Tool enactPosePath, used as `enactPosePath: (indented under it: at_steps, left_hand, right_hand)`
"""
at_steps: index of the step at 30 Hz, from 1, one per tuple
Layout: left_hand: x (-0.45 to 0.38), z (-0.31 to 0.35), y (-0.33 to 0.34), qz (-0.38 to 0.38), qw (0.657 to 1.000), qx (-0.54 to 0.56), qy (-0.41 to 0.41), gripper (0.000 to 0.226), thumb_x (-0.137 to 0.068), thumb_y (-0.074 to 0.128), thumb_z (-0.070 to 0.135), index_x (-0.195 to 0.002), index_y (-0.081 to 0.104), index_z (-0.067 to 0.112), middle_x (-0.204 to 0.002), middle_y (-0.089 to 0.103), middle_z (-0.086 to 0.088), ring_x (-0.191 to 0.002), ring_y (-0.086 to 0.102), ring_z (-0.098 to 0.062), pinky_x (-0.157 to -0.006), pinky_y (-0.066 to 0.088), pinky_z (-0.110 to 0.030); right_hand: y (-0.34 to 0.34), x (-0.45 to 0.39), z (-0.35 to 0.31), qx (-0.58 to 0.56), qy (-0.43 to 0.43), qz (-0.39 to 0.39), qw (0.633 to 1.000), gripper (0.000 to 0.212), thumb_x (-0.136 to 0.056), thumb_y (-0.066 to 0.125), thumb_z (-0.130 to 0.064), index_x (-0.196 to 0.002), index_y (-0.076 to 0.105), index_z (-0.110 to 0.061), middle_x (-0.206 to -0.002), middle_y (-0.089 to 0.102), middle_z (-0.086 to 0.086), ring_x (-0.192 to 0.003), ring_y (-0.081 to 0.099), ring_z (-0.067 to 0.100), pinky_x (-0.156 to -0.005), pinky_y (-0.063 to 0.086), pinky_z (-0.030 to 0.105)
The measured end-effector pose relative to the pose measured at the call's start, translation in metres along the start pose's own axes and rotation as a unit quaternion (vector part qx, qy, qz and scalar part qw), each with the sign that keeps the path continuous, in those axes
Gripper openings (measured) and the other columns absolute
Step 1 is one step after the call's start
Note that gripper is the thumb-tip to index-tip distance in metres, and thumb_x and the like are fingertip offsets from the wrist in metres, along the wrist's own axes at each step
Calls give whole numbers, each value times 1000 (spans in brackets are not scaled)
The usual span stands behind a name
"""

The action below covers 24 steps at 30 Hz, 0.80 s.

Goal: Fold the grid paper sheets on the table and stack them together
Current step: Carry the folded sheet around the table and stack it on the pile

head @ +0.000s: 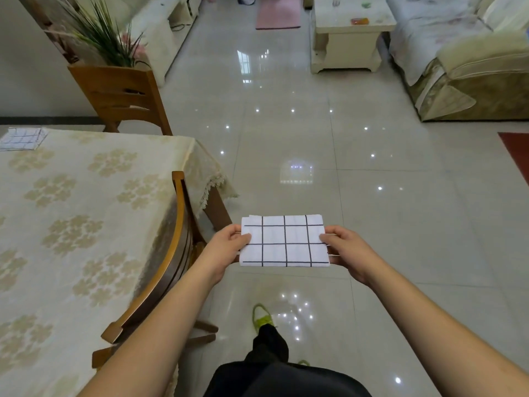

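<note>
A folded white sheet with a black grid [284,242] is held flat in the air over the tiled floor, to the right of the table. My left hand [226,247] pinches its left edge, thumb on top. My right hand [347,250] pinches its right edge the same way. Another folded grid sheet [23,138] lies on the table's far left corner. The table [86,202] wears a cream floral cloth.
A wooden chair [174,253] is tucked against the table's near right side, and a second chair [123,98] stands at its far end beside a plant. A coffee table [349,32] and a sofa [463,61] stand further back on the glossy floor.
</note>
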<state>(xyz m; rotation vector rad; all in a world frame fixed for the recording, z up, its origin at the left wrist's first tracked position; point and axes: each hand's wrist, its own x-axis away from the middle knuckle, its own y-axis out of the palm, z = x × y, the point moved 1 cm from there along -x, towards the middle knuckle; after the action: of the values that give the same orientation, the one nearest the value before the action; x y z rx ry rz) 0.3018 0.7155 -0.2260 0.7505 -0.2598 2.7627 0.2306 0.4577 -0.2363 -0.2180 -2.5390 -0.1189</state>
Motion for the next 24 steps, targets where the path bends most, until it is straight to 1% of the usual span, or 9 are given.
enactPosePath:
  at_steps: [3,7,10,14,16,18,20,23,24]
  left_hand:
    - [-32,10,-3,-3,1000,-5,4,13,-94,59,13,-107,63,12,-97,74,-7,-79,72,-12,-63,55,-20]
    - [-77,28,-19,-8,1000,7,14,16,-93,62,13,-109,64,8,-106,70,-20,-89,70,-24,-83,55,-35]
    - [-103,45,-29,-10,1000,23,8,15,-93,62,15,-108,65,12,-102,73,-11,-94,71,-26,-85,56,-39]
    - [-138,66,-38,-8,1000,26,15,13,-92,64,14,-104,65,9,-91,73,-9,-78,70,-19,-74,56,-33]
    - [-153,75,-41,-4,1000,28,9,13,-91,65,14,-102,64,8,-84,70,-8,-72,68,-16,-72,54,-34]
    - [-169,85,-43,-3,1000,31,3,10,-91,65,13,-100,64,8,-78,68,-4,-69,67,-15,-73,55,-35]
    - [-185,94,-43,-6,999,34,-6,8,-92,64,13,-99,63,9,-80,68,-3,-70,68,-15,-70,56,-32]
    - [-210,109,-40,1,999,30,-22,10,-93,62,13,-101,61,8,-87,70,-5,-63,67,-10,-49,49,-19]
    - [-219,114,-39,7,999,30,-29,10,-93,62,14,-101,61,9,-88,70,-6,-62,66,-10,-46,47,-18]
  right_hand:
    - [3,-29,-14,19,-3,8,1000,15,-94,54,-11,-105,65,-10,-89,66,6,-77,62,18,-64,54,27]
    - [12,-68,-40,23,-5,26,999,15,-94,55,-8,-106,64,-5,-90,69,7,-72,66,15,-60,53,25]
    - [18,-93,-59,30,-6,36,999,15,-94,56,-8,-106,63,-2,-90,67,10,-71,64,15,-58,52,23]
    - [22,-122,-83,28,-14,45,999,13,-93,56,-7,-103,63,-2,-85,67,7,-67,64,12,-57,51,22]
    - [23,-136,-92,27,-12,43,999,11,-93,56,-7,-101,63,-4,-83,67,6,-65,64,11,-56,51,21]
    - [21,-152,-102,28,-9,40,999,12,-93,57,-8,-102,63,-2,-84,67,8,-67,64,13,-58,52,24]
    - [17,-170,-113,32,-11,38,999,11,-93,57,-8,-101,62,-2,-82,66,7,-66,64,13,-58,52,24]
    - [10,-199,-130,33,-13,32,999,8,-94,57,-7,-97,62,-3,-79,67,5,-65,65,12,-58,52,22]
    - [7,-210,-135,34,-12,28,999,7,-94,57,-7,-95,62,-5,-77,66,4,-63,64,10,-57,52,21]
